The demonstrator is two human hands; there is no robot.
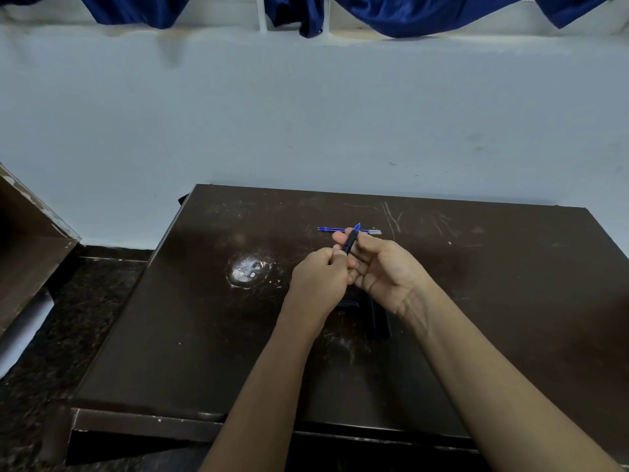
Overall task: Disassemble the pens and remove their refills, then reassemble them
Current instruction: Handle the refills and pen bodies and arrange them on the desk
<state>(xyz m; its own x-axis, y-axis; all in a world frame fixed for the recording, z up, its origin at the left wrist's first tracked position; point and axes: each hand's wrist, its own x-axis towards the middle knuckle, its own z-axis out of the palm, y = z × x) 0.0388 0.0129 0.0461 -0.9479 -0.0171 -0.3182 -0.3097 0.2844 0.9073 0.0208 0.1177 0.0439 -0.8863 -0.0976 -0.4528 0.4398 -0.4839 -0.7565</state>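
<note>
Both hands are up over the middle of the desk (510,301), clamped on one pen (351,240). The left hand (320,277) has its fingers curled, pinching the pen's lower end. The right hand (384,267) pinches the black grip between thumb and fingers, blue tip pointing up toward the far edge. The blue refills (328,229) lie flat near the far edge, just behind the hands. White stain (248,269) left of the hands. Dark pieces (379,320) lie under the right wrist (too dim to identify).
</note>
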